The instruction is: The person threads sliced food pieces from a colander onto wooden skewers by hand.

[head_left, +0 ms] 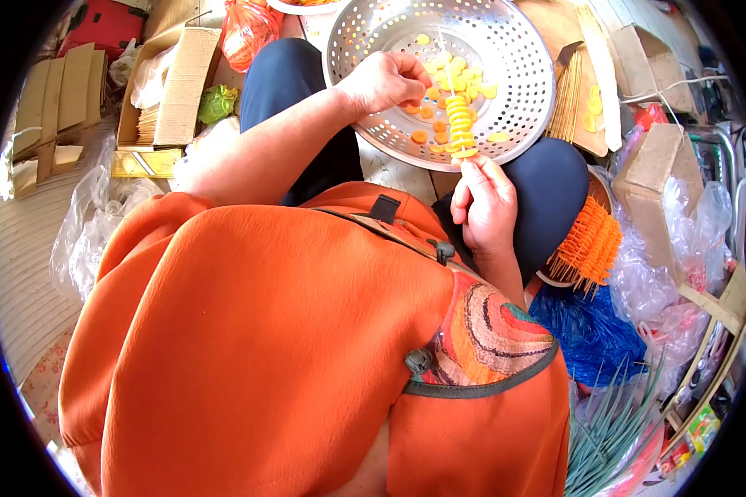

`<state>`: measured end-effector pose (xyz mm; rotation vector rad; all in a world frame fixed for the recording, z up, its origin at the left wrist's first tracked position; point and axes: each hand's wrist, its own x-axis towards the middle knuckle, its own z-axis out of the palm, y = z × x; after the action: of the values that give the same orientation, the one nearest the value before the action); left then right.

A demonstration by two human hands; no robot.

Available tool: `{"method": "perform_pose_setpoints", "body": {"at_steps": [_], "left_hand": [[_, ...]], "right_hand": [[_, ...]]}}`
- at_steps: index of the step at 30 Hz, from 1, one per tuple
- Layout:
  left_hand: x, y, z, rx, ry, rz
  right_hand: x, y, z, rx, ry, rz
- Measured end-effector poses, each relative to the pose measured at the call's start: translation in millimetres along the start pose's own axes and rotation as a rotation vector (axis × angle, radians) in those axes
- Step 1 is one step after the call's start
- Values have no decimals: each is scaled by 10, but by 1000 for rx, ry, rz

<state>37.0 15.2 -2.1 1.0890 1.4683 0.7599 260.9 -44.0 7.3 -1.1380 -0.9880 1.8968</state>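
Note:
My right hand [482, 199] pinches the lower end of a thin skewer [449, 76]. Round orange-yellow slices, which look like carrot, are threaded along it in a stack [459, 120]. The skewer points away from me over a perforated metal colander [518, 83]. Above the colander's left side is my left hand [387, 83], its fingers closed together; what they hold, if anything, is hidden. Loose carrot slices [472, 79] lie in the bottom of the colander, some just under the left fingers.
On a wooden board [595, 145] at right lie bare skewers [565, 103] and a knife [568, 54]. Filled skewers [588, 240] stand in a container beside my knee. Cardboard boxes [182, 83], plastic bags [646, 273] and green onions [609, 435] surround me.

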Motion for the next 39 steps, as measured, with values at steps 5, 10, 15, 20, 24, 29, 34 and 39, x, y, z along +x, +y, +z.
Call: {"method": "perform_pose_setpoints", "body": {"at_steps": [5,10,15,20,24,29,34,39], "left_hand": [[158,-143,146,684,-151,98],[226,-215,297,914,-365,-12],[254,-303,247,899,-365,-3],[201,-197,122,372,-168,-104],[242,-201,-136,-235,102,-110],[165,-9,-311,-652,311,-109],[175,24,-352,-788,345,-73],[196,10,-402,-788,377,-36]], "right_hand": [[7,5,-3,3,1,-5],[2,2,-5,-25,-9,13],[5,-6,0,-44,-1,28],[0,-19,7,-43,-11,35],[-9,-19,-11,-115,-81,78],[3,-30,10,-169,-114,131],[-3,-40,23,-176,-122,138],[-15,-59,28,-189,-122,140]]}}
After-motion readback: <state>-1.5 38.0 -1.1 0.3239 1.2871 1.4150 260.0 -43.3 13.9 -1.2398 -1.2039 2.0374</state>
